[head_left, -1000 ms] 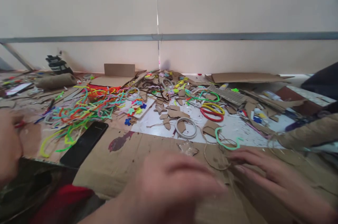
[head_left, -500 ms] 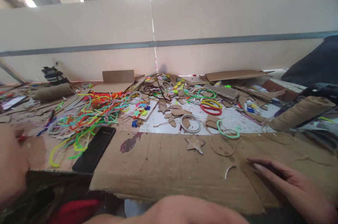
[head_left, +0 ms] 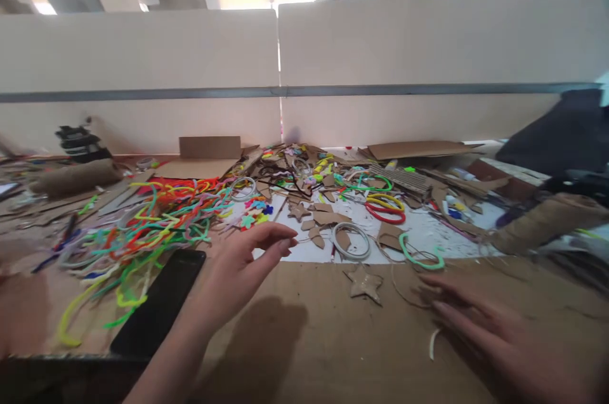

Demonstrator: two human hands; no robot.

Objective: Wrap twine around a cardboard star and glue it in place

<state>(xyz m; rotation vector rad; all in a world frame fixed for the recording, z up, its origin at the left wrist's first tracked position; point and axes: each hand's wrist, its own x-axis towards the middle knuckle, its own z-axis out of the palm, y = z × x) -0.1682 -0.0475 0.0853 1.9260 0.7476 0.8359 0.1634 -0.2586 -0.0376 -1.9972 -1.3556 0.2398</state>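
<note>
My left hand [head_left: 245, 267] hovers over the cardboard sheet [head_left: 333, 340], left of a cardboard star [head_left: 365, 285]. Its fingers are curved and a little apart, with nothing visible between them. My right hand [head_left: 480, 318] is low over the sheet's right part, its fingers stretched out and blurred, holding nothing that shows. Its fingertips are nearest to a thin twine loop [head_left: 404, 296]. A small pale curved strip [head_left: 432, 344] lies just below them. Beyond the star are a white ring [head_left: 351, 258] and a mint-green pipe cleaner [head_left: 421, 264].
Tangled pipe cleaners [head_left: 162, 220] and a black phone [head_left: 159, 302] lie at the left. Red and yellow rings [head_left: 385, 219] are farther back. Burlap rolls [head_left: 76, 177] stand at both sides. A blurred hand or arm [head_left: 21, 302] is at the left edge. White panels rise behind.
My left hand has risen from the bottom edge and reached forward over the cardboard. My right hand has moved slightly left towards the twine. The camera view has shifted, with more window showing.
</note>
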